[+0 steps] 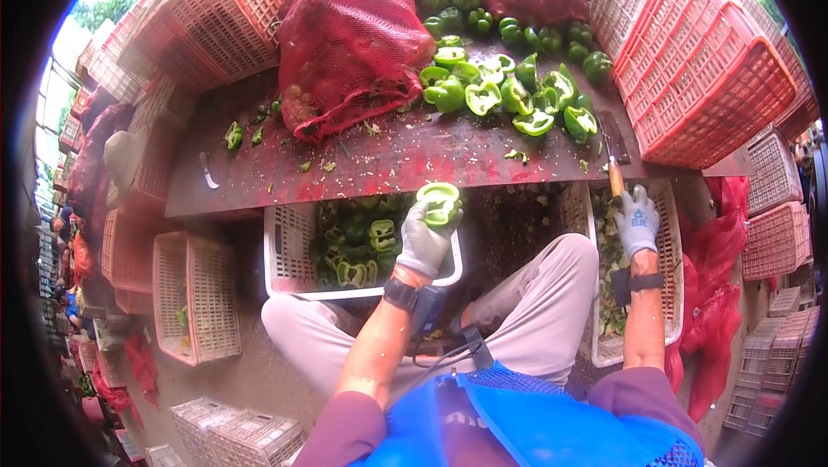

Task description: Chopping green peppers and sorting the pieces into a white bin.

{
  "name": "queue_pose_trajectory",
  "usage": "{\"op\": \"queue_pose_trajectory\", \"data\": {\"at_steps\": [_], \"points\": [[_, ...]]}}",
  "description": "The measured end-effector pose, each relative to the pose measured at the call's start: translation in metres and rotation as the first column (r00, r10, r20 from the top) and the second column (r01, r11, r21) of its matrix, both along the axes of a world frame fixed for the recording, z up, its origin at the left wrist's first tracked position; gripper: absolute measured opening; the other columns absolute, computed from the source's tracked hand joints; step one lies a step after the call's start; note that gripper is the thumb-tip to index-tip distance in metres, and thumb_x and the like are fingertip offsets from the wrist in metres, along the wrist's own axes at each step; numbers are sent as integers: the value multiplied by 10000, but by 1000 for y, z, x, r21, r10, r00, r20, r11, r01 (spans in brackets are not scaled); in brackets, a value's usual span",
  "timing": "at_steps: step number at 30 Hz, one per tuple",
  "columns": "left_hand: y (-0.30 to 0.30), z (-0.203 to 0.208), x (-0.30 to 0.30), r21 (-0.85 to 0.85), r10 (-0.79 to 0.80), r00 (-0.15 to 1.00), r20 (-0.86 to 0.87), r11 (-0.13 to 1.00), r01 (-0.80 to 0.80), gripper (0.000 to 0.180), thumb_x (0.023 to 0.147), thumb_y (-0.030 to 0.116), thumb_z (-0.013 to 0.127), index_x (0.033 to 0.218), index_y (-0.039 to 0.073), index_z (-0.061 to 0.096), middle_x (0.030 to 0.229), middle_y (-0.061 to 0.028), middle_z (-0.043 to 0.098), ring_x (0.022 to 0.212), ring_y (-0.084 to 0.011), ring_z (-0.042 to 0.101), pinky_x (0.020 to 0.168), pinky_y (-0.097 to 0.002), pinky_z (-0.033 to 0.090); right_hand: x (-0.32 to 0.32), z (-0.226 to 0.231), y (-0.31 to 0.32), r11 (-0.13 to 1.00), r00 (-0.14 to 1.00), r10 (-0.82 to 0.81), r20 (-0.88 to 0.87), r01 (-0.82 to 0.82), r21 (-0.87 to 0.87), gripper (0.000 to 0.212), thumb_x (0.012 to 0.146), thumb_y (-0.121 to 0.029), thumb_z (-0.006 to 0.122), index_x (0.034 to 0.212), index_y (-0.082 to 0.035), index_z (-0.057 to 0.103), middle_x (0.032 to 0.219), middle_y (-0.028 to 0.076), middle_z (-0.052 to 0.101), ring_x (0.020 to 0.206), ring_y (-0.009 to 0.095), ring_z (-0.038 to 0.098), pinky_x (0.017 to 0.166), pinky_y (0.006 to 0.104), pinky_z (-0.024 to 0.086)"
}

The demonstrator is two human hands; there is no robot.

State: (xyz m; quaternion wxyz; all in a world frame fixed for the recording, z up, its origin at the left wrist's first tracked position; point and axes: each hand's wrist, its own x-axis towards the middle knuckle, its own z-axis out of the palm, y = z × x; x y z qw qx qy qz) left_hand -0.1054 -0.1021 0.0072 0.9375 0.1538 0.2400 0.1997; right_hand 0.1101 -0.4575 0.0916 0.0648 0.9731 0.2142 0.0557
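While our left grip (424, 245) clamps a pepper half (441, 205), presumably exposing its inside, our right grip (638, 222) meets a knife (616, 179). Whether clamped, we can't tell.

Single head-worn fisheye, facing down past knees (561, 273), hands (424, 243) near, table (267, 169) beyond.
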Motion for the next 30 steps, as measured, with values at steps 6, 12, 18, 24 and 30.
{"op": "queue_pose_trajectory", "data": {"at_steps": [6,12,18,24,30], "points": [[-22,8,-2,113,-32,988,-153,992,49,333,1045,212,476,1298,21,577,1241,-187,660,1103,-345,676,945,-490,577,-80,22,150,550,655,741,147,-718,425,341,865,-183,685,1205,-199,660,965,109,631,852,299,664,704,437,546],[-33,7,-7,261,-17,982,-186,963,66,308,1052,196,506,1340,89,514,1267,-132,608,1145,-260,648,953,-458,577,-84,-23,198,352,418,896,148,-874,334,266,833,-149,658,1095,-196,671,866,75,613,778,284,668,654,423,542],[-39,-18,-5,333,5,960,-280,939,92,255,1032,137,507,1278,74,525,1168,-95,625,1022,-198,657,874,-361,572,-103,-38,201,468,449,875,-183,-685,559,114,897,-164,629,998,-127,667,931,132,665,837,359,699,704,468,562],[-7,-64,-7,545,115,919,-377,830,120,368,1010,169,566,1348,40,498,1238,-127,604,1094,-224,617,936,-361,518,-65,-26,147,454,796,573,-194,-111,884,207,966,-198,638,1117,-71,701,1083,170,705,971,402,680,843,443,551],[65,-135,-58,790,409,679,-610,378,482,574,997,223,650,1485,6,441,1392,-195,555,1258,-289,555,1076,-385,445,4,1,19,982,991,109,-79,-96,162,194,892,-130,642,1078,-168,682,994,120,699,929,327,702,753,484,574]]}}
